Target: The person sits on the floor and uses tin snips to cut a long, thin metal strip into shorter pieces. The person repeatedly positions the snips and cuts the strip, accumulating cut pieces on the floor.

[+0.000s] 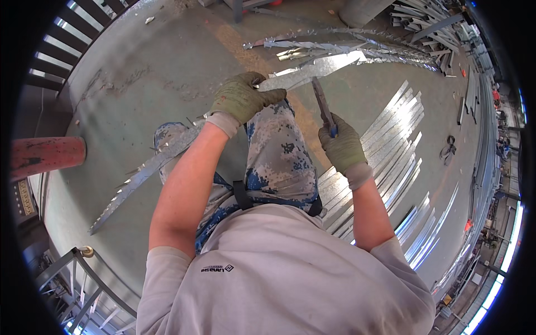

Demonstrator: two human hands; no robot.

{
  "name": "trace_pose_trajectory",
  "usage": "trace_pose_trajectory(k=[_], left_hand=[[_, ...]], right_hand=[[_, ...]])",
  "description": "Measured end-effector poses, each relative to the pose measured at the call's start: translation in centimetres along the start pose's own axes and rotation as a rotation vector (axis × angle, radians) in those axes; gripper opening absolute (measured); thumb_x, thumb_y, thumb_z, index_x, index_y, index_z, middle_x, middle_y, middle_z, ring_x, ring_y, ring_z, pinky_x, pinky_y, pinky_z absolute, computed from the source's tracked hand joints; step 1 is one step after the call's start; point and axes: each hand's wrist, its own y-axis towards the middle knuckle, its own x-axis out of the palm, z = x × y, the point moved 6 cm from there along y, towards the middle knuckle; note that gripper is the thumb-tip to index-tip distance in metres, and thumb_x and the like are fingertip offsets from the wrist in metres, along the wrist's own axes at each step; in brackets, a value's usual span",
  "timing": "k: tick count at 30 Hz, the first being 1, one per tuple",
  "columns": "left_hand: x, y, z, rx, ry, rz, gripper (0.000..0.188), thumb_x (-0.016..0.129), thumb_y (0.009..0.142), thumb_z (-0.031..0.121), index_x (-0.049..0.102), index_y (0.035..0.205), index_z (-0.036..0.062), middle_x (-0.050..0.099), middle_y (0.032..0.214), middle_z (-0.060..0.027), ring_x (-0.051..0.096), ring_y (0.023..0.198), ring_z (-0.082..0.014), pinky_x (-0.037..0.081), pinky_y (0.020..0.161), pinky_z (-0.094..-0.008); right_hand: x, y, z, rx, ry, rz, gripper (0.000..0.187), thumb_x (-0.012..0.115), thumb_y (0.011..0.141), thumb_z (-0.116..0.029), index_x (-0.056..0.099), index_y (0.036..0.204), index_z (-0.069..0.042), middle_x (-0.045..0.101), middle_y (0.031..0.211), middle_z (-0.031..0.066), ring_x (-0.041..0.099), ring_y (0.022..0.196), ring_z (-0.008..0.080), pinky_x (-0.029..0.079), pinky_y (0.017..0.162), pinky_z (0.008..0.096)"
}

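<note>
A long, thin silvery metal strip (296, 78) with jagged, tab-like bits along its edge crosses in front of me. My left hand (244, 96), in a green work glove, is closed around it above my knee. From there the strip's other part slants down to the lower left, passing over my leg. My right hand (341, 142), gloved alike, grips a narrow dark metal hand tool (322, 103) with a blue part near the fingers. The tool points up and slightly left, its tip close to the strip's lower edge. Its exact kind is unclear.
Many flat metal strips (385, 134) lie side by side on the floor at my right. More jagged strips (402, 53) lie ahead, near a heap of metal pieces (430, 25). A red post (50, 158) and a metal railing (75, 259) stand at left.
</note>
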Motion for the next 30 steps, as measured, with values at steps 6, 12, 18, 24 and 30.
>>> trace_pose_trajectory(k=[6, 12, 18, 24, 30], left_hand=[[-1.4, -4.6, 1.3, 0.332, 0.055, 0.453, 0.064, 0.090, 0.097, 0.041, 0.074, 0.148, 0.0042, 0.082, 0.126, -0.0184, 0.080, 0.109, -0.0275, 0.063, 0.096, -0.0406], [5.8, -10.7, -0.2, -0.012, -0.842, -0.077, 0.052, 0.074, 0.114, 0.035, 0.067, 0.152, 0.0006, 0.081, 0.131, -0.0147, 0.079, 0.111, -0.0270, 0.064, 0.100, -0.0431], [10.4, -3.2, -0.6, -0.290, -1.658, -0.177, 0.047, 0.069, 0.117, 0.046, 0.068, 0.140, 0.0049, 0.083, 0.130, -0.0127, 0.081, 0.114, -0.0285, 0.068, 0.096, -0.0414], [10.6, -2.0, 0.5, -0.359, -1.628, -0.058, 0.042, 0.069, 0.118, 0.038, 0.065, 0.144, 0.0063, 0.081, 0.134, -0.0173, 0.080, 0.116, -0.0311, 0.069, 0.091, -0.0398], [11.0, -2.0, 0.3, -0.364, -1.636, -0.049, 0.042, 0.071, 0.117, 0.035, 0.064, 0.144, 0.0039, 0.080, 0.135, -0.0188, 0.080, 0.116, -0.0321, 0.069, 0.088, -0.0394]], right_hand=[[-0.2, -0.5, -0.9, -0.003, 0.050, -0.032, 0.051, 0.072, 0.109, -0.025, 0.067, 0.154, -0.002, 0.078, 0.100, 0.0164, 0.074, 0.083, 0.0255, 0.061, 0.081, 0.0395], [-0.3, -0.6, -1.5, 0.030, 0.070, -0.056, 0.053, 0.072, 0.109, -0.026, 0.065, 0.156, -0.003, 0.079, 0.106, 0.0176, 0.075, 0.086, 0.0265, 0.061, 0.085, 0.0413], [-0.4, -1.2, -1.5, 0.052, 0.110, -0.094, 0.057, 0.073, 0.108, -0.029, 0.063, 0.159, -0.004, 0.078, 0.107, 0.0159, 0.074, 0.092, 0.0257, 0.060, 0.089, 0.0408], [-0.4, -1.3, -2.3, 0.065, 0.101, -0.100, 0.059, 0.074, 0.108, -0.030, 0.063, 0.160, -0.004, 0.077, 0.106, 0.0125, 0.071, 0.091, 0.0237, 0.060, 0.090, 0.0400], [0.0, -1.6, -1.9, 0.092, 0.113, -0.097, 0.059, 0.075, 0.109, -0.032, 0.063, 0.160, -0.005, 0.074, 0.103, 0.0098, 0.070, 0.088, 0.0202, 0.059, 0.085, 0.0380]])
